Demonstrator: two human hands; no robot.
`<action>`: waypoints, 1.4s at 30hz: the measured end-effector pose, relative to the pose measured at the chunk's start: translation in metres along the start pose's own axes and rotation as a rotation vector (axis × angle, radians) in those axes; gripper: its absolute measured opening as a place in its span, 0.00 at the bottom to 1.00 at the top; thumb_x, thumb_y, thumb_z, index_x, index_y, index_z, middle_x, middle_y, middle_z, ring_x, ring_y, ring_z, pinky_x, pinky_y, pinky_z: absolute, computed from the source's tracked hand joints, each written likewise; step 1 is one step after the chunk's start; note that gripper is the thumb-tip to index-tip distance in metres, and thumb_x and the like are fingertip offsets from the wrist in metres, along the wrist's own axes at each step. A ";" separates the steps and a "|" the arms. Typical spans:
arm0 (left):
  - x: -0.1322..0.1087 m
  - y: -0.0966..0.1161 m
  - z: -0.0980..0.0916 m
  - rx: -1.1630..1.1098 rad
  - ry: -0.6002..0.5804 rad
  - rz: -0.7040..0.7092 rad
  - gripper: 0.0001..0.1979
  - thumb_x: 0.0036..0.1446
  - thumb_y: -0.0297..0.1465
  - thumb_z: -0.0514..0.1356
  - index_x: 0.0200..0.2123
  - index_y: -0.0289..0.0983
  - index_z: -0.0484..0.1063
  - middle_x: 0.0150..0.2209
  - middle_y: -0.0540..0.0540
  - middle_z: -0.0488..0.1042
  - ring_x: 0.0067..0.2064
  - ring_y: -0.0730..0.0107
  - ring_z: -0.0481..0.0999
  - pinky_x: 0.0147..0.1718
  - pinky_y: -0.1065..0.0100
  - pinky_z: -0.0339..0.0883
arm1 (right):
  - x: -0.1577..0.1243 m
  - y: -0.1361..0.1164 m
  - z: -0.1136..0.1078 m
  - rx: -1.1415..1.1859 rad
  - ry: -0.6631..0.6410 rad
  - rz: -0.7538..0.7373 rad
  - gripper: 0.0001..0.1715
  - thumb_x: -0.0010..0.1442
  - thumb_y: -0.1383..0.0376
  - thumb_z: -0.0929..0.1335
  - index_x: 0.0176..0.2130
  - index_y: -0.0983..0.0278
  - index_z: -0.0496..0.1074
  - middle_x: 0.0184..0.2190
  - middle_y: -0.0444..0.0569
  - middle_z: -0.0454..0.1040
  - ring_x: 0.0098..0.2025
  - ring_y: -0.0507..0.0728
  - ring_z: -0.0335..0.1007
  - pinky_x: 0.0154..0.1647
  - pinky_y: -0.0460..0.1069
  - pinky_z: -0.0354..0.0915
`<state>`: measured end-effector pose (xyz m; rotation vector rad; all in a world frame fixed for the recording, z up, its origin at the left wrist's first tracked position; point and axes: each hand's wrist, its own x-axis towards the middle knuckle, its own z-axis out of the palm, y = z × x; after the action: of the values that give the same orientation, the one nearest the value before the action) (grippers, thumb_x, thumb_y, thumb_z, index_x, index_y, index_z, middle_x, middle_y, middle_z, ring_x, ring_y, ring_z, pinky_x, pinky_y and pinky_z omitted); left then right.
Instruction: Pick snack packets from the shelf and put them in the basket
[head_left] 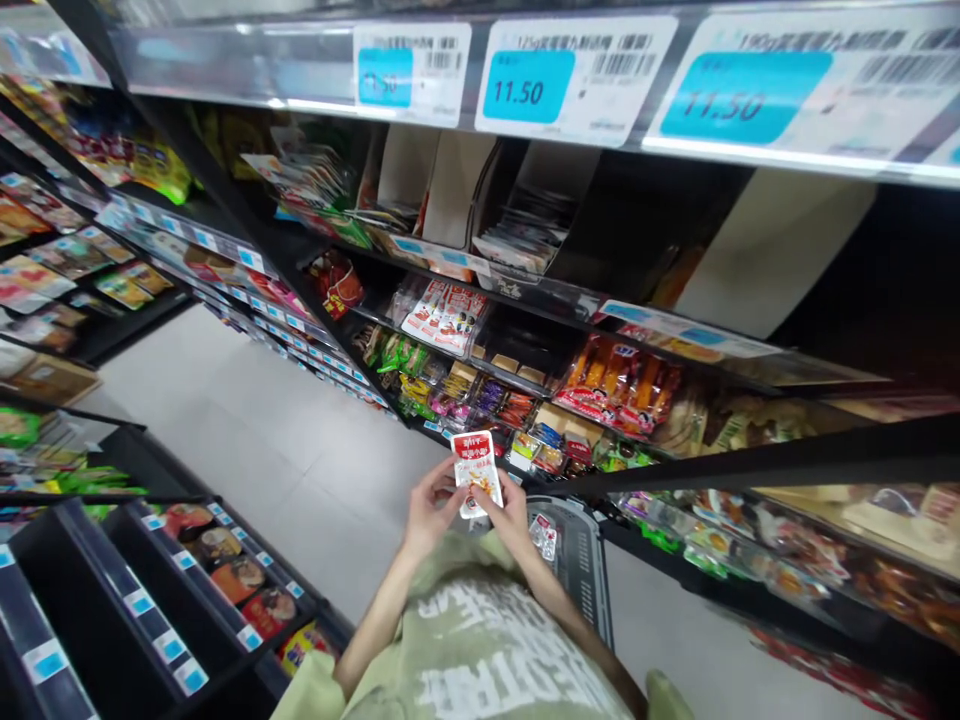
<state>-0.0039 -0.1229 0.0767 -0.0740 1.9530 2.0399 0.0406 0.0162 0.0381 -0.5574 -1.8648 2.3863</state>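
Between both hands, in front of my body, is a small white and red snack packet (pixel 478 478) with printed characters on its face. My left hand (pixel 433 505) pinches its left edge, the thumb lying on the front. On the other side my right hand (pixel 508 508) grips the right edge, its thumb also on the front. Fingers behind the packet are hidden. Below and right of my right hand stands a grey shopping basket (pixel 589 560) on the floor. Inside it lies a silvery packet with some red (pixel 543 537).
Ahead, shelves hold white and red snack bags (pixel 446 316), orange-red packs (pixel 619 385) and a box of flat packets (pixel 525 228). A shelf edge with price labels (pixel 574 80) crosses the top. Left is the aisle floor (pixel 300 440), with a display rack (pixel 112 600) beside it.
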 end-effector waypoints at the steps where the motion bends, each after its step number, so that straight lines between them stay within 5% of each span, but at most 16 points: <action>1: -0.001 -0.001 0.000 0.002 0.004 0.003 0.30 0.49 0.38 0.71 0.55 0.34 0.75 0.39 0.41 0.81 0.36 0.64 0.78 0.35 0.67 0.73 | 0.000 0.001 -0.001 -0.008 0.004 0.000 0.17 0.55 0.55 0.76 0.40 0.63 0.76 0.36 0.49 0.81 0.36 0.58 0.76 0.37 0.49 0.72; 6: -0.004 -0.003 -0.001 0.078 0.041 0.049 0.25 0.52 0.36 0.70 0.53 0.37 0.76 0.41 0.41 0.80 0.41 0.63 0.78 0.37 0.67 0.74 | -0.001 0.003 -0.001 -0.062 -0.013 -0.001 0.18 0.55 0.54 0.76 0.38 0.63 0.74 0.34 0.49 0.81 0.33 0.58 0.76 0.32 0.49 0.72; 10: -0.006 -0.001 -0.001 0.225 0.062 0.197 0.21 0.56 0.34 0.67 0.53 0.41 0.77 0.56 0.38 0.73 0.53 0.57 0.74 0.42 0.63 0.74 | -0.003 -0.001 0.003 -0.070 -0.010 -0.035 0.17 0.57 0.54 0.75 0.40 0.62 0.73 0.33 0.49 0.80 0.32 0.57 0.76 0.32 0.49 0.73; 14: -0.009 -0.003 -0.002 0.336 0.023 0.286 0.22 0.60 0.35 0.64 0.58 0.42 0.75 0.58 0.38 0.69 0.60 0.52 0.69 0.50 0.58 0.70 | -0.003 -0.007 0.004 -0.120 -0.027 -0.176 0.15 0.60 0.57 0.73 0.44 0.61 0.74 0.43 0.53 0.78 0.42 0.60 0.77 0.39 0.50 0.74; 18: -0.011 -0.012 0.002 0.180 -0.090 0.144 0.23 0.60 0.40 0.65 0.56 0.38 0.73 0.54 0.39 0.73 0.51 0.56 0.75 0.50 0.59 0.70 | -0.002 -0.011 -0.001 -0.228 -0.157 -0.364 0.24 0.59 0.60 0.73 0.55 0.59 0.73 0.61 0.56 0.68 0.63 0.66 0.65 0.60 0.59 0.68; 22: -0.010 -0.021 0.008 -0.051 -0.002 -0.030 0.21 0.58 0.44 0.64 0.48 0.35 0.76 0.44 0.41 0.80 0.43 0.59 0.78 0.45 0.63 0.70 | -0.003 -0.013 -0.005 -0.299 -0.245 -0.400 0.32 0.56 0.60 0.74 0.59 0.56 0.72 0.68 0.54 0.59 0.68 0.67 0.59 0.68 0.62 0.59; 26: -0.005 -0.020 0.005 -0.191 0.113 -0.063 0.25 0.55 0.41 0.66 0.54 0.37 0.73 0.49 0.41 0.79 0.48 0.57 0.78 0.47 0.64 0.70 | -0.002 -0.011 -0.006 -0.242 -0.163 -0.405 0.25 0.59 0.60 0.73 0.56 0.57 0.73 0.63 0.56 0.65 0.63 0.66 0.65 0.62 0.60 0.66; 32: -0.005 -0.010 -0.001 -0.231 0.114 -0.095 0.30 0.54 0.40 0.68 0.58 0.37 0.70 0.56 0.39 0.77 0.55 0.51 0.76 0.48 0.62 0.71 | 0.002 -0.005 -0.007 -0.171 -0.057 -0.394 0.17 0.62 0.64 0.72 0.51 0.59 0.76 0.52 0.56 0.73 0.47 0.60 0.73 0.45 0.53 0.70; 42: -0.006 -0.012 -0.001 -0.178 -0.045 -0.040 0.31 0.59 0.42 0.65 0.61 0.34 0.67 0.51 0.38 0.79 0.48 0.55 0.79 0.46 0.63 0.72 | 0.009 -0.003 0.000 -0.025 0.103 -0.213 0.15 0.58 0.61 0.75 0.44 0.62 0.74 0.37 0.48 0.76 0.34 0.54 0.70 0.37 0.49 0.67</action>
<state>0.0044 -0.1252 0.0666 -0.1048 1.7257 2.1658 0.0319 0.0195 0.0393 -0.4484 -1.8136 2.1607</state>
